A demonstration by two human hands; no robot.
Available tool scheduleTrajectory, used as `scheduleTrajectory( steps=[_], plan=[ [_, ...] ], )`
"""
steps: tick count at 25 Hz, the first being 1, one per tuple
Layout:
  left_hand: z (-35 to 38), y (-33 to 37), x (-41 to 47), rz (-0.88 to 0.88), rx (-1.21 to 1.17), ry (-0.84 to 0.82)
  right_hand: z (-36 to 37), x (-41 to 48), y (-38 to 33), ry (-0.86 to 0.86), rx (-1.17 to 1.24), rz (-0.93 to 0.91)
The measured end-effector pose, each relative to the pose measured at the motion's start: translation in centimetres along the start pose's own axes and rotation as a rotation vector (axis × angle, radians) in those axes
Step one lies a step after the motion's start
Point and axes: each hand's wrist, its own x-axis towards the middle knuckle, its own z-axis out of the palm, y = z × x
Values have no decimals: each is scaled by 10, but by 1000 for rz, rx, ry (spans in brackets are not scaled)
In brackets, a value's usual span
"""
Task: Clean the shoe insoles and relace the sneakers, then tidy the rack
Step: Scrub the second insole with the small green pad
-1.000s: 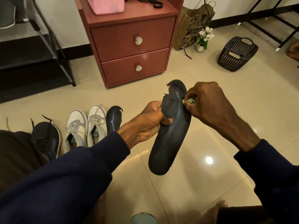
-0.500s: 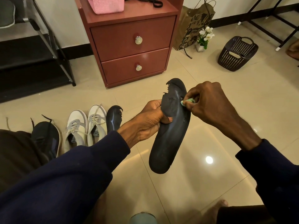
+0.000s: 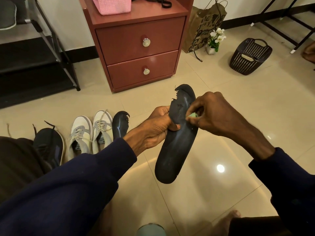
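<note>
- Gripping a black insole near its torn toe end, above the floor: left hand, fingers curled round the edge, apparently to steady it
- Pinching a small green wad against the insole's face: right hand, fingers tightly closed, likely mid-wipe
- Lying on the floor beside white sneakers: second insole, seemingly waiting

The black insole, torn along its toe edge, is held tilted above the floor, toe end up, gripped by the left hand. A green pad, pinched in the right hand, touches its upper part. A second black insole lies on the floor beside the white-grey sneakers. A dark sneaker lies to their left.
</note>
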Motion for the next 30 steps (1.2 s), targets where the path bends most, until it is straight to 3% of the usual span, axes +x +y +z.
scheduleTrajectory(
  steps=[2,3,6,8,13,19,21,24,30],
  plan=[
    [0,-2,1,1,0,6,-1,-3,-6,-209,45,21],
    [0,-2,2,2,-4,4,-2,-2,-4,-185,53,42],
    [0,1,3,8,-20,-9,-1,4,6,173,-55,87],
    [0,3,3,8,-28,-34,1,5,9,268,-126,50],
    [-4,-2,5,24,-85,-50,-5,-3,-1,-199,44,2],
    [-1,-1,3,24,-15,-47,-4,6,13,312,-118,-18],
    [-2,-1,2,26,-6,-62,-3,5,13,292,-77,-54],
    [-3,-2,1,16,2,-96,-6,2,9,116,12,-43],
    [2,-1,0,14,20,-163,-2,6,8,401,-29,-116]
  ],
)
